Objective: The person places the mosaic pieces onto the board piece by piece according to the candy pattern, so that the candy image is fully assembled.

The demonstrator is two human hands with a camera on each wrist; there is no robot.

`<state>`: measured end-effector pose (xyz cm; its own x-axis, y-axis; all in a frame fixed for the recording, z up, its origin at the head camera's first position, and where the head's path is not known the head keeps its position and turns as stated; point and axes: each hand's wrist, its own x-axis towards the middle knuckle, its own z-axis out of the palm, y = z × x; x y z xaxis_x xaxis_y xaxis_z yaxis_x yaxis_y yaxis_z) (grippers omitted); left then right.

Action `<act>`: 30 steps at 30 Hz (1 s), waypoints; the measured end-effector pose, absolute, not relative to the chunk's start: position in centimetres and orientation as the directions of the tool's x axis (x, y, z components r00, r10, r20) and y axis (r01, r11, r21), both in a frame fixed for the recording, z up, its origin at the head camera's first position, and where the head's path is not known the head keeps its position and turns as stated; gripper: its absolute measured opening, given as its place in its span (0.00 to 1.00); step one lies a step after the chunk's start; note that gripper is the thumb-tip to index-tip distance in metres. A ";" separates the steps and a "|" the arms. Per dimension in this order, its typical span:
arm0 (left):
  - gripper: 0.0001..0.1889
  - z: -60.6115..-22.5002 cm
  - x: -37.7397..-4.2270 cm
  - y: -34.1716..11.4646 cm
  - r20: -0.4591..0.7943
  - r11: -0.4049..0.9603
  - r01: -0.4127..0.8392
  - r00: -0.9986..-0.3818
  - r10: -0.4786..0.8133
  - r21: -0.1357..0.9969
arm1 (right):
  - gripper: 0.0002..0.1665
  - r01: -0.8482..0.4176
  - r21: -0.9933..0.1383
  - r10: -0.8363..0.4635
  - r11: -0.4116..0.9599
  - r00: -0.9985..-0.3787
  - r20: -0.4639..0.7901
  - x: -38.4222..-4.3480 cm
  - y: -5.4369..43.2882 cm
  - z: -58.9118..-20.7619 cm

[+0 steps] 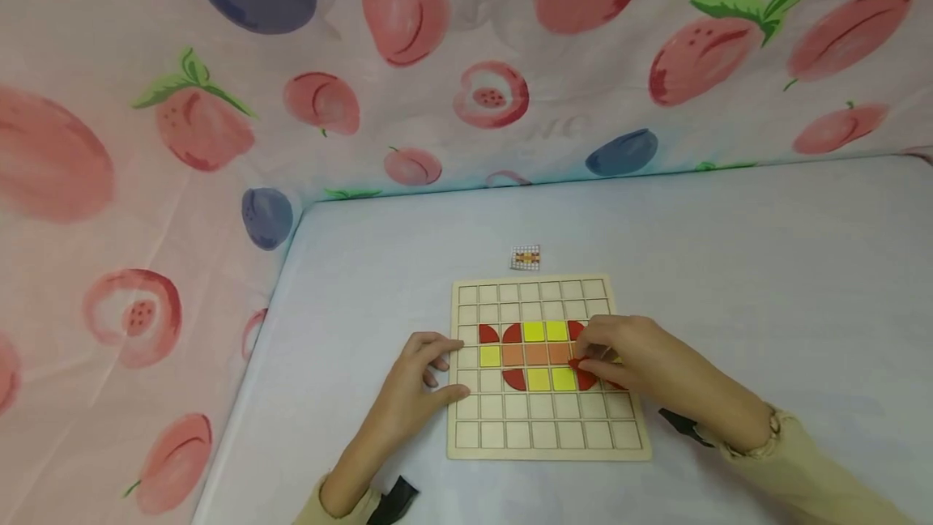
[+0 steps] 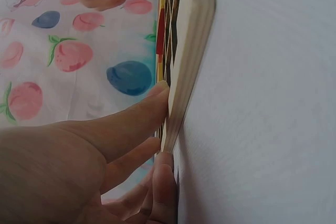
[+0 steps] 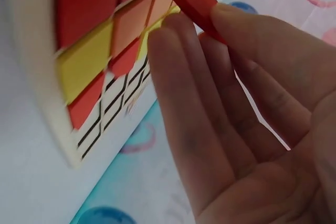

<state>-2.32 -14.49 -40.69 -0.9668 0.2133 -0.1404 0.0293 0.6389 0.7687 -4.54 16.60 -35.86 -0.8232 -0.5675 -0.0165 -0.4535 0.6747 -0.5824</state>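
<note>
A square wooden grid board lies on the white surface. Red quarter-round tiles, yellow square tiles and orange square tiles fill cells across its middle rows. My left hand touches the board's left edge with thumb and index finger spread apart, the other fingers bent beneath. Between thumb and fingertips, my right hand pinches a red tile with one curved side, tilted above the tiles at the right of the board. That hand covers some of the right-hand cells.
Just beyond the board's far edge lies a small pattern card with a coloured grid. Fruit-printed cloth rises as a wall behind and on the left. Each wrist has a black strap piece near the sleeve.
</note>
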 end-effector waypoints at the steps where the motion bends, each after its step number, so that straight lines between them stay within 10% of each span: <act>1: 0.28 -40.7 -2.3 -14.5 -0.141 0.639 0.028 -0.967 0.213 0.769 | 0.07 -0.453 -0.586 -0.569 0.672 -0.822 -0.017 -4.6 16.3 -35.8; 30: 0.28 -40.8 -2.3 -14.6 -0.134 0.637 0.033 -0.968 0.212 0.770 | 0.06 -0.305 -0.816 -0.593 0.490 -0.803 -0.056 -5.5 8.5 -37.6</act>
